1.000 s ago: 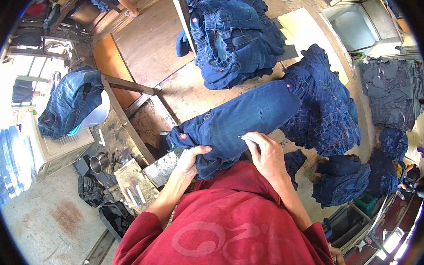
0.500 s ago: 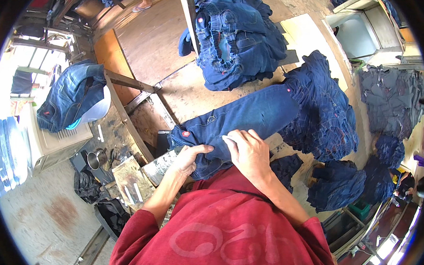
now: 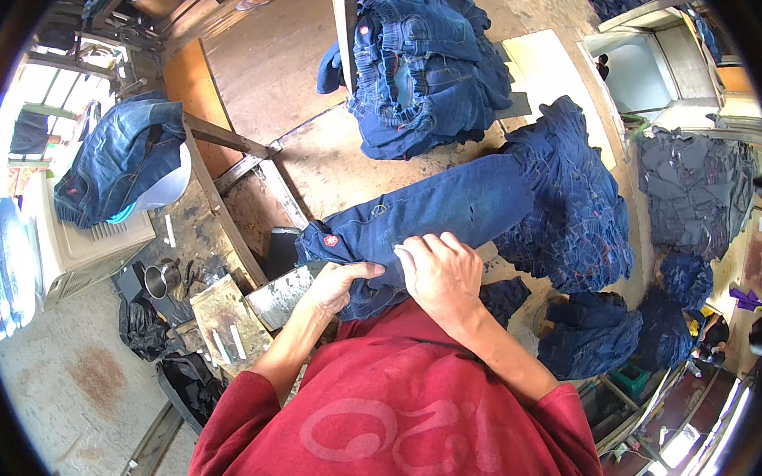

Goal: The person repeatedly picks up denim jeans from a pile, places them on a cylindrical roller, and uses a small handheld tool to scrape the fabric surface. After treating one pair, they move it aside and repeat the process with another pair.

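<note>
A pair of dark blue jeans (image 3: 452,203) lies stretched across my lap, its red patch near the left end. My left hand (image 3: 344,286) grips the near edge of the denim, thumb on top and fingers underneath. Over the jeans' near edge, my right hand (image 3: 442,276) is closed, with thumb and curled fingers pinched together. Whatever it may hold is too small to make out. The far right end of these jeans meets a heap of gathered denim garments (image 3: 577,205).
A tall denim stack (image 3: 441,77) stands ahead beside a wooden post (image 3: 344,29). To the left are a workbench (image 3: 221,329), a metal cup (image 3: 163,278) and jeans draped over a pale machine (image 3: 113,164). Grey garments (image 3: 694,190) and denim piles (image 3: 590,335) lie to the right.
The view has shifted slightly. Both hands keep nearly the same places on the jeans, with the right fingers still pinched.
</note>
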A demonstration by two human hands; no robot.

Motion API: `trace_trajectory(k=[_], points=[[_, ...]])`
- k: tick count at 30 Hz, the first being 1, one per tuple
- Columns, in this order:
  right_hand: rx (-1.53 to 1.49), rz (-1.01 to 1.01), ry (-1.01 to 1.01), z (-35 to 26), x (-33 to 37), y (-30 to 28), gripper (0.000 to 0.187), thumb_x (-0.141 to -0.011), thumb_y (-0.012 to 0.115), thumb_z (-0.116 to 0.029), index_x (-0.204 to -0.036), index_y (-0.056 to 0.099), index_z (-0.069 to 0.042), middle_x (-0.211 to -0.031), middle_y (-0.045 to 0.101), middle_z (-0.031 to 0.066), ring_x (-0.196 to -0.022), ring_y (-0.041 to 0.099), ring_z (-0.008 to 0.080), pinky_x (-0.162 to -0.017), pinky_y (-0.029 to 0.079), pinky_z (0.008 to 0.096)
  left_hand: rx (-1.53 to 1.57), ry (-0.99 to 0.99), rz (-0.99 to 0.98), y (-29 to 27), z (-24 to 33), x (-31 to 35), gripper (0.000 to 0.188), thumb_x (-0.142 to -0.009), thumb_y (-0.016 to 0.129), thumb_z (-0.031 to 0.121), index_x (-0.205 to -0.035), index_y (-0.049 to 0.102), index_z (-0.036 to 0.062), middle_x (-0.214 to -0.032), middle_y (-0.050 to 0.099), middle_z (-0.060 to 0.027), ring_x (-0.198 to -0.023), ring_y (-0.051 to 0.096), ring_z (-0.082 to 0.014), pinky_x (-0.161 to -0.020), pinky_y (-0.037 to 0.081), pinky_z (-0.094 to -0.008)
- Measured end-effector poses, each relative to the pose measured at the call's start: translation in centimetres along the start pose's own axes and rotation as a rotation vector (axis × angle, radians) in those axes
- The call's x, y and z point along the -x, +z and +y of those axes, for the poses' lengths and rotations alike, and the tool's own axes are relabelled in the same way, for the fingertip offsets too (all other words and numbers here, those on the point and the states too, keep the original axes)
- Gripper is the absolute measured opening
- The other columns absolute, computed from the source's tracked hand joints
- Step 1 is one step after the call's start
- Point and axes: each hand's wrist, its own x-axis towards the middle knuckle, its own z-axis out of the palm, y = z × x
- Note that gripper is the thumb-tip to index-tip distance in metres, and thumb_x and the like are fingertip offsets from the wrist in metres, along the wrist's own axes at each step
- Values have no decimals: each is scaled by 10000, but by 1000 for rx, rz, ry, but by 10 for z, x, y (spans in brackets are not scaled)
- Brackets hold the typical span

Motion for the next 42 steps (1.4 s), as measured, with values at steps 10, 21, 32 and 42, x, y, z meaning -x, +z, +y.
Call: trace_trajectory(k=[10, 21, 32, 42], points=[[135, -1, 23, 3, -8, 3, 122, -952, 794, -240, -898, 765, -135, -798, 746, 48, -729, 720, 280, -672, 582, 409, -1, 19, -8, 2, -1, -4, 311, -849, 817, -49, -1159, 787, -47, -1116, 816, -157, -997, 789, -255, -927, 646, -419], [22, -68, 0, -3, -26, 11, 133, -956, 788, -232, -885, 756, -124, -804, 752, 75, -754, 746, 303, -670, 593, 416, 164, 121, 16, 13, -2, 3, 354, -859, 809, -40, -1209, 760, -46, -1135, 806, -139, -998, 782, -244, -941, 637, -399], [-124, -140, 63, 13, -30, 4, 175, -972, 757, -269, -871, 764, -126, -812, 767, 97, -756, 758, 321, -684, 596, 443, 167, 153, 30, 12, -10, 2, 377, -841, 806, -56, -1215, 758, -45, -1119, 812, -132, -992, 785, -244, -968, 633, -409], [-193, -265, -4, 40, -30, 7, 233, -984, 746, -345, -876, 776, -141, -845, 781, 90, -793, 766, 325, -721, 598, 461, 142, 186, 58, 10, -20, -4, 484, -825, 797, -60, -1301, 723, -17, -1203, 794, -115, -1063, 767, -251, -1008, 616, -415]])
